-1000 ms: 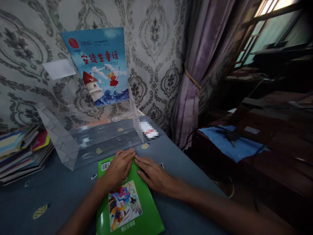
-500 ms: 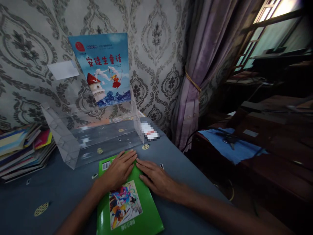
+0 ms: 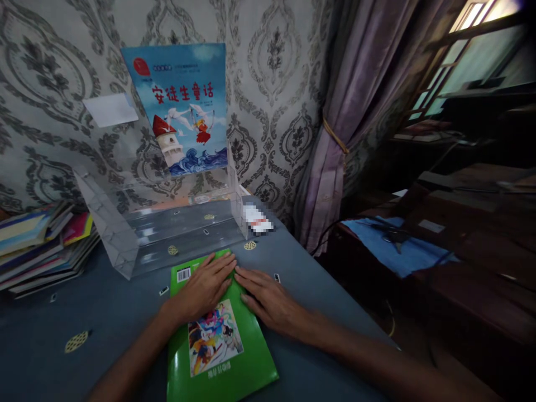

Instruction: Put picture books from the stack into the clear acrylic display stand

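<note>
Pressing down flat with left hand [image 3: 205,286] and right hand [image 3: 268,300], palms open, fingers stretched out, fingertips nearly meeting, on a green book [image 3: 221,357] lying just in front of the clear acrylic holder [image 3: 106,223]. Inside that holder, just one blue storybook [image 3: 184,106], propped upright at the back. Left of the holder, a messy stack of books [image 3: 42,248].

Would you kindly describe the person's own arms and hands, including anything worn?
The left hand and right hand are bare: no gloves, and no rings or watch that I can make out. Both forearms are uncovered, with no sleeve in view.
</note>
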